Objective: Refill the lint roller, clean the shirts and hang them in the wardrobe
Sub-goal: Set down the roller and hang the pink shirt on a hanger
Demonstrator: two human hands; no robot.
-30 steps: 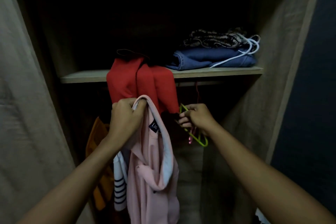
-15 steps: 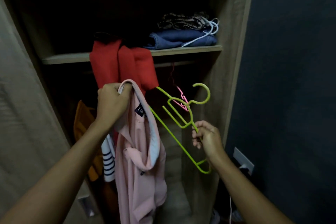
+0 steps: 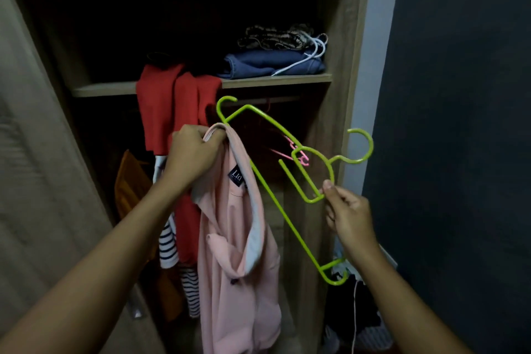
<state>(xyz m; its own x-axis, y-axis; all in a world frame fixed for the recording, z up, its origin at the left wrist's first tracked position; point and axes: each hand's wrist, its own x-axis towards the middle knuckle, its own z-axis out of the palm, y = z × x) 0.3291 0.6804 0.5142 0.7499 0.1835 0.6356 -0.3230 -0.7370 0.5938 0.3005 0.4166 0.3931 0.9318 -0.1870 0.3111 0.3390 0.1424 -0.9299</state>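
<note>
Gripping the pink shirt (image 3: 232,261) by its collar in the left hand (image 3: 192,152), below the shelf (image 3: 275,80). Pinching the green hanger (image 3: 287,218) at its inner loop with the right hand (image 3: 347,215), lower still; long bar slanting upper-left to lower-right, hook pointing right.

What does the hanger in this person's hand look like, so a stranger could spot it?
Find the open wooden wardrobe, then look under its shelf, toward the right. The right hand pinches a green hanger, tilted beside the pink shirt; it is large and bright, unlike the pink hanger partly hidden behind it.
</note>
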